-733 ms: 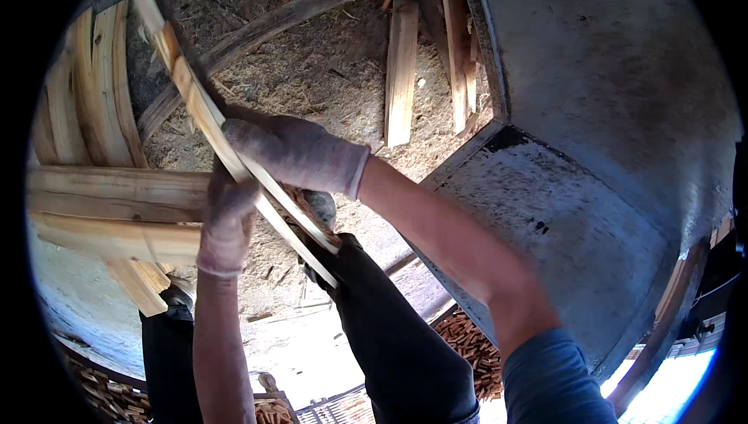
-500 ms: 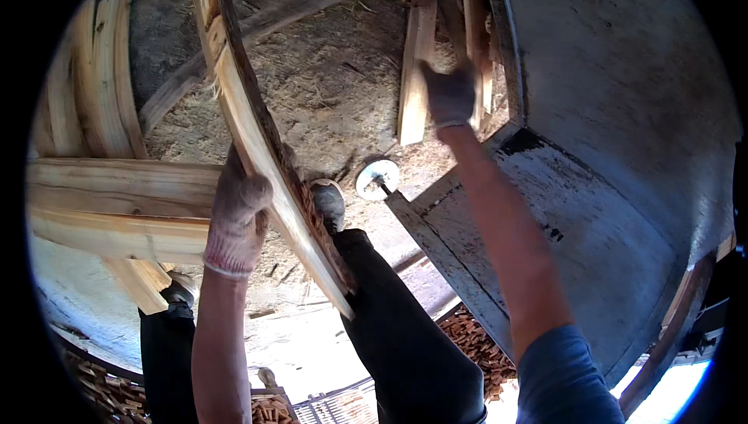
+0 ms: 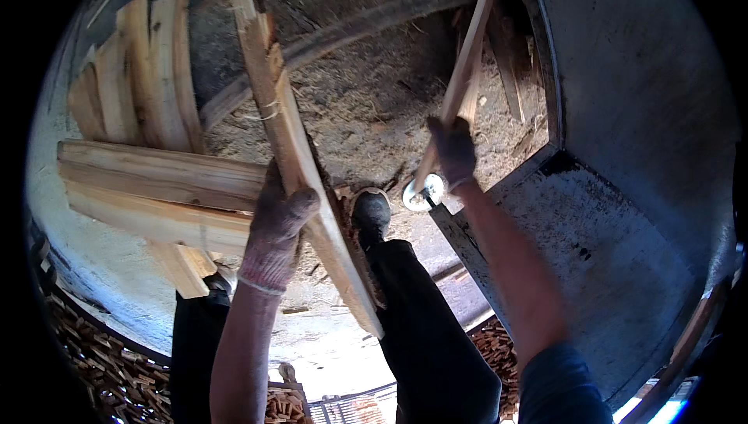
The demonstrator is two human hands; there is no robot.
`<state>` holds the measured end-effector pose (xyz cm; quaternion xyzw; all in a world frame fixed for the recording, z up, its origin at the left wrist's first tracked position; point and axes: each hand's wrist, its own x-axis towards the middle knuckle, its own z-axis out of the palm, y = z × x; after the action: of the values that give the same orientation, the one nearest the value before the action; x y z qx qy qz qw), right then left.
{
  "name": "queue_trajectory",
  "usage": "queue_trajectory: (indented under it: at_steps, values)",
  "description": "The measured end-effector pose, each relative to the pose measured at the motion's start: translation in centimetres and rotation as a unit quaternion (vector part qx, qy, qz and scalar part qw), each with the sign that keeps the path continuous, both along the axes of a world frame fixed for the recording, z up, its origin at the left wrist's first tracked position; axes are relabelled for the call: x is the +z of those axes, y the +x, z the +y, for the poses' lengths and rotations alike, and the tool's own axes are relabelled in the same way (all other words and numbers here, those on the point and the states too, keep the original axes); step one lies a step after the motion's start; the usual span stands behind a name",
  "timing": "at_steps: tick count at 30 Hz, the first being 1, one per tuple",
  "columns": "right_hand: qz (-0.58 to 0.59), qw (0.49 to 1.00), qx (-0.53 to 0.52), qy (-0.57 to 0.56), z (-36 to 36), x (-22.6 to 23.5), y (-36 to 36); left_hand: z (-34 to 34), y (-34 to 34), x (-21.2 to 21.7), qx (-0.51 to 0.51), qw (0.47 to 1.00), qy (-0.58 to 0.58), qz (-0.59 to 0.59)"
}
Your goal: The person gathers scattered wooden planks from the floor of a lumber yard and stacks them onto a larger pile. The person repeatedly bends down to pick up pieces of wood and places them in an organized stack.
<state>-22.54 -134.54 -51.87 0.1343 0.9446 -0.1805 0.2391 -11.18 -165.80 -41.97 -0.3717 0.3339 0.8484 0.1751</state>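
My left hand [image 3: 274,225], in a pale knitted glove with a reddish cuff, is closed around a long plank [image 3: 292,147]. That plank is rough-sawn, with dark bark along its right edge, and runs slantwise from the far left-centre down to my right shin. My gloved right hand [image 3: 453,155] is wrapped round a narrower board [image 3: 469,54] that stands at a slant beside the metal-sided machine. Its lower end comes down by a round white disc [image 3: 425,192]; whether they touch, I cannot tell. The fingers of both hands are partly hidden.
Several boards [image 3: 164,73] lean at the left, with more planks [image 3: 156,198] lying crosswise below them. A grey metal table [image 3: 576,245] fills the right side. A curved beam [image 3: 374,15] lies on the debris-strewn floor. Piles of small wood pieces [image 3: 117,362] lie at the lower edge.
My right hand, bare of any board before, now grips the narrow board, which has come toward me. The left hand still holds its plank. The whole view has shifted slightly.
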Motion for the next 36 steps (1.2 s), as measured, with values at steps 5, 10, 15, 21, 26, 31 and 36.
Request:
queue_trajectory:
  at_steps: [5, 10, 15, 21, 26, 31, 36]
  values:
    - [-0.058, 0.959, -0.14, -0.24, -13.5, 7.5, 3.7, -2.8, -0.4, 1.3, 0.035, 0.999, -0.002, -0.035]
    - [-0.213, 0.871, 0.159, -0.412, -15.8, 14.4, 5.1, -6.8, 0.7, 3.7, 0.115, 0.985, 0.125, -0.018]
    - [-0.41, 0.832, 0.149, -0.342, -22.0, 23.2, 4.2, -10.2, 2.8, 9.0, 0.108, 0.975, 0.192, -0.032]
    - [-0.412, 0.885, 0.076, -0.202, -29.2, 31.3, 6.2, -13.6, 6.2, 13.4, 0.159, 0.979, 0.083, -0.094]
    - [-0.31, 0.924, 0.207, -0.088, -34.3, 34.6, 12.3, -16.5, 8.7, 17.3, 0.047, 0.969, -0.12, -0.21]
    - [-0.39, 0.893, 0.178, -0.134, -35.5, 34.9, 15.8, -20.4, 12.2, 22.6, 0.103, 0.974, -0.052, -0.192]
    - [-0.426, 0.84, 0.142, -0.304, -39.0, 35.6, 15.0, -25.2, 13.9, 25.2, 0.21, 0.974, 0.044, -0.071]
